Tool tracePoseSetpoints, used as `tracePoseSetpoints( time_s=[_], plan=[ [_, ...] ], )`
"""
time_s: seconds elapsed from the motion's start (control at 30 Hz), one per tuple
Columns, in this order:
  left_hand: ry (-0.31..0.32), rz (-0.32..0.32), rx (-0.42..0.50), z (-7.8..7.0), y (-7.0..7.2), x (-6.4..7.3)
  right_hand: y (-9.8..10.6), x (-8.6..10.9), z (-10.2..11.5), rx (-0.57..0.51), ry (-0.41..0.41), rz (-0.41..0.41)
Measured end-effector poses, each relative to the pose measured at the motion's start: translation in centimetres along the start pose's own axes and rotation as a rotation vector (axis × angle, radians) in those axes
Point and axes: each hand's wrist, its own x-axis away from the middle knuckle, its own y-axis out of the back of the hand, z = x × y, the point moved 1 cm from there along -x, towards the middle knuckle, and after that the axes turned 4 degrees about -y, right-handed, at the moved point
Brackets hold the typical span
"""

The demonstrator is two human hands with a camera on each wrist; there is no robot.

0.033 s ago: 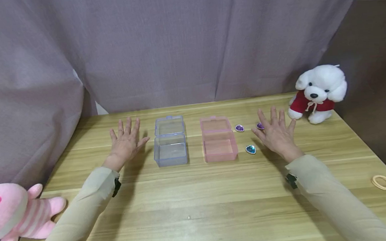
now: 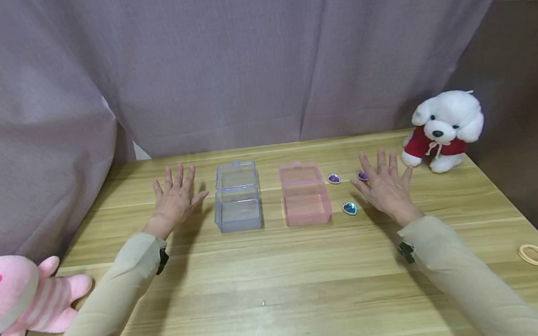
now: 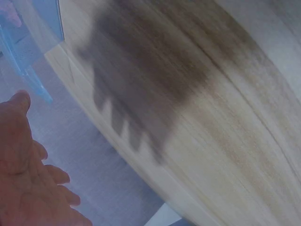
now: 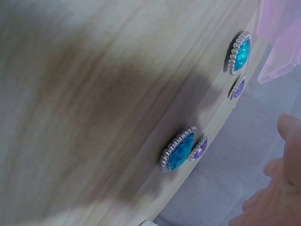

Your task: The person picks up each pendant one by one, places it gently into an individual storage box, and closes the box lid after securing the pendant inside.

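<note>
My left hand hovers over the table with its fingers spread, left of a clear blue plastic box whose lid is folded back. My right hand is also spread, holding nothing, right of a similar pink box with its lid back. Between that box and the right hand lie a teal heart-shaped gem and a purple gem. A second purple gem is partly covered by the right hand's fingers. Another teal gem shows in the right wrist view; the hand hides it from the head view.
A white plush dog in red sits at the back right. Stacked wooden rings lie near the table's right edge. On the left is a pink plush toy, beside the left sleeve. A grey curtain hangs behind the table.
</note>
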Motion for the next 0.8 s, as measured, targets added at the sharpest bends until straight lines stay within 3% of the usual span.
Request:
tracePoseSetpoints(
  time_s=[0.27,0.37,0.47,0.53,0.6,0.7,0.8],
  plan=[
    [-0.006,0.017,-0.002,0.4,-0.2,0.2,0.2,0.0,0.0,-0.002,-0.013,0.023],
    [-0.033,-0.017,0.055,0.4,-0.3,0.5,0.3,0.1,-0.4,-0.032,-0.004,0.005],
    [-0.091,-0.069,0.271,0.3,-0.5,1.0,0.3,0.4,-1.1,-0.114,0.051,-0.093],
    [-0.144,-0.089,0.475,0.1,-0.8,1.5,0.3,0.6,-1.9,-0.189,0.101,-0.16],
    [-0.19,-0.07,0.685,-0.1,-1.3,1.9,0.2,0.9,-2.7,-0.255,0.13,-0.178],
    [-0.233,-0.026,0.922,-0.4,-2.1,2.4,0.2,1.3,-3.8,-0.301,0.104,-0.089],
    [-0.243,0.001,1.051,-0.7,-2.7,2.7,0.0,1.6,-4.3,-0.283,0.053,0.037]
  ],
)
